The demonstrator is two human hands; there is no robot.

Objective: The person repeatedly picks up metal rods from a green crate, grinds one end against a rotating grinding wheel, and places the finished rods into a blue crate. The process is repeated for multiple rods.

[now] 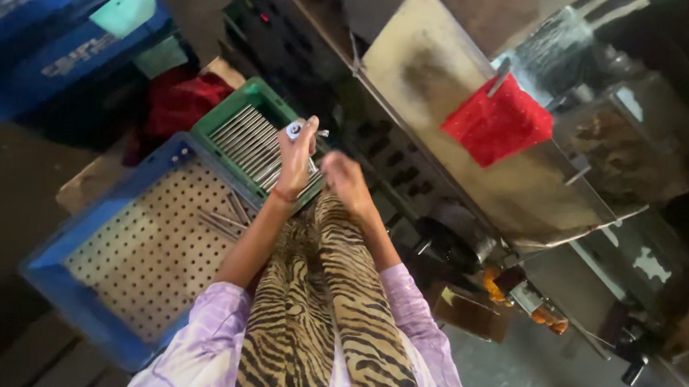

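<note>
Left hand closed on small metal piece above green crate of rods; right hand blurred, grip unclear. Blue crates with pale rectangular labels far left.

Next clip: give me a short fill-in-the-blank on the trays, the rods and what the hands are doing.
1. The metal rods lie packed side by side in the ____ tray.
2. Only a few loose rods lie in the perforated ____ crate.
3. The left hand holds a small ____ part above the green tray.
4. A ____ cloth hangs on the machine.

Missing words: green; blue; metal; red
</note>
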